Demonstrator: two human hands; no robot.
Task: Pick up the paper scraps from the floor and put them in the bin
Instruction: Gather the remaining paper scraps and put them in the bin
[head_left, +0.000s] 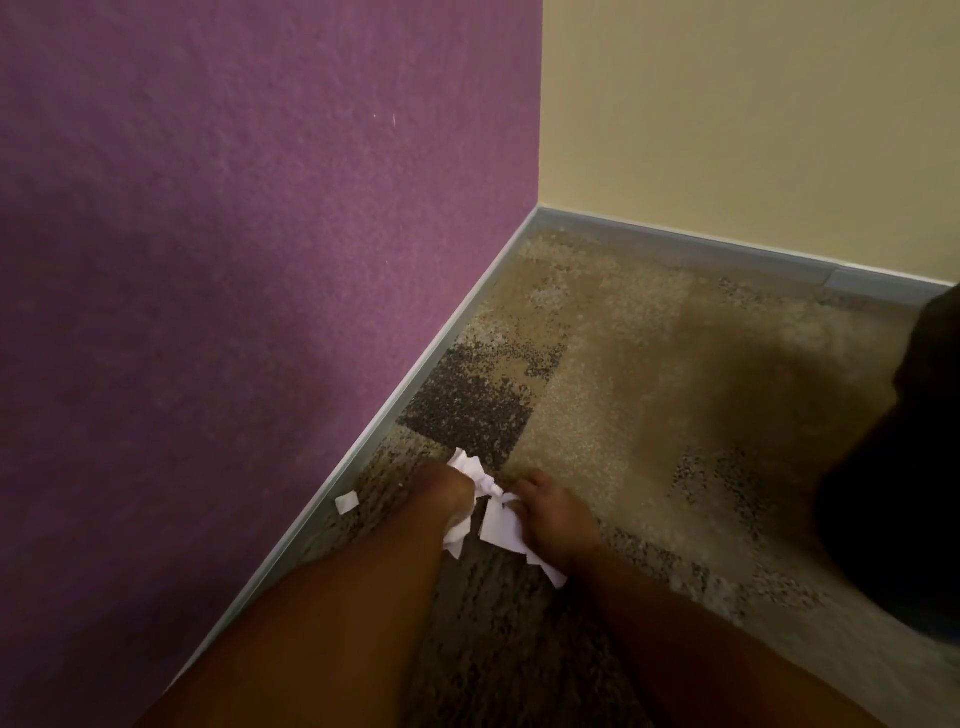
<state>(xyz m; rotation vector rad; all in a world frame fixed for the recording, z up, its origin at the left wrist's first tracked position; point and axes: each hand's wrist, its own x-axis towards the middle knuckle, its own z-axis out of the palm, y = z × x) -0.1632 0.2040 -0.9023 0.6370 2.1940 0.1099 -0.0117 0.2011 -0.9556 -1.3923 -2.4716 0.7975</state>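
Down near the carpet's left edge, the left hand (448, 491) is clenched round crumpled paper scraps (475, 470), while the right hand (553, 514) has its fingers curled over a white piece (501, 527). One loose scrap (347, 502) lies on the carpet (623, 415) just beside the baseboard (415, 374) of the purple wall (234, 234).

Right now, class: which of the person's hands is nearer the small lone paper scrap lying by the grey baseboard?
Left. The left hand is just right of the lone scrap, gripping white paper scraps. The right hand is farther right, beyond the left hand, holding another scrap.
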